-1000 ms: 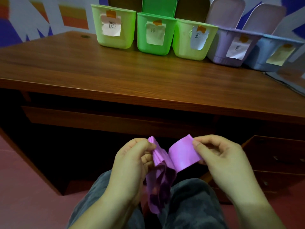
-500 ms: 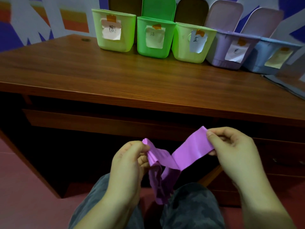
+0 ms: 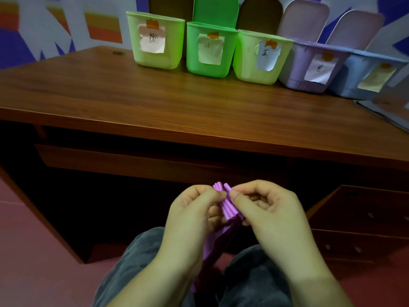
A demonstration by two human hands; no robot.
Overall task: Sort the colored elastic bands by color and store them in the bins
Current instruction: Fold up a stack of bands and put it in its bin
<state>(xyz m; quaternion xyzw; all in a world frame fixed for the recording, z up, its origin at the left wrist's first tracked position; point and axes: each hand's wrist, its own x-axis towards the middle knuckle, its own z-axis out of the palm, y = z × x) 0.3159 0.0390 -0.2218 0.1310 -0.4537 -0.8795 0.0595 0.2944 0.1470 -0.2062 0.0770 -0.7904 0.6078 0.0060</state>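
Between both hands, pleated purple band (image 3: 230,209).

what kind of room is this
Probably an office or classroom sorting station: a wooden desk with drawers, a row of paper-labelled bins, and a brightly painted wall behind.

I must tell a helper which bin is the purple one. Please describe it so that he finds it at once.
On the wooden desk five bins stand in a row by the wall. The purple bin is fourth from the left, between a light green and a pale blue one.
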